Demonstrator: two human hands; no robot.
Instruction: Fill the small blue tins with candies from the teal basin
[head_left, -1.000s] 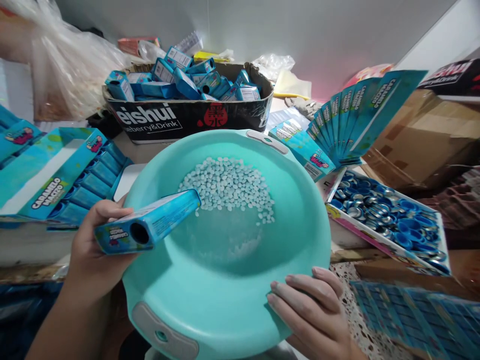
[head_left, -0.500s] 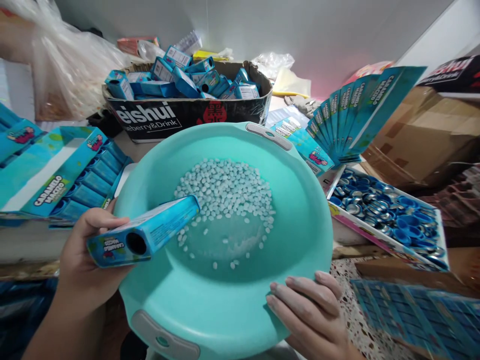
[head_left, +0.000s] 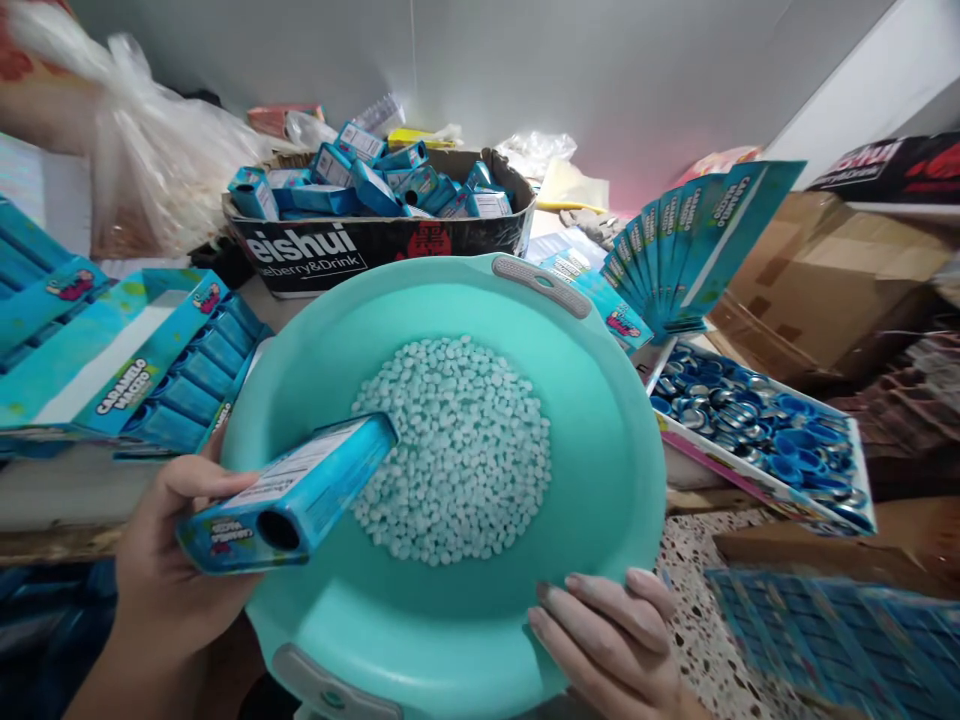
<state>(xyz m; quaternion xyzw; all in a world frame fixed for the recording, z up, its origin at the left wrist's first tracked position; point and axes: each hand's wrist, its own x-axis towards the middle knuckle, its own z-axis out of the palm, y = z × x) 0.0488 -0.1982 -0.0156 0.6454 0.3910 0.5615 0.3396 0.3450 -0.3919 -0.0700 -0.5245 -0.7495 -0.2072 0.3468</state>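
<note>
My left hand (head_left: 176, 540) grips a small blue box (head_left: 330, 480) with a dark round hole in its near end, tilted over the left part of a turquoise basin (head_left: 600, 440). Many small pale candies (head_left: 457, 450) lie spread across the middle of the basin floor. On the basin's near right rim rests my right hand (head_left: 611, 630), its fingers stretched over the edge and holding no loose item. The palm of that hand is hidden.
Behind the basin stands a black carton (head_left: 390, 245) full of blue boxes. Display trays of blue packs (head_left: 97, 370) are at left. At right are a tray of blue and silver caps (head_left: 757, 430), fanned blue cards (head_left: 697, 240) and a brown carton (head_left: 832, 270).
The candies, earlier gathered toward the far side, have slid nearer and now form a round patch. The view has shifted slightly; my left hand still holds the box.
</note>
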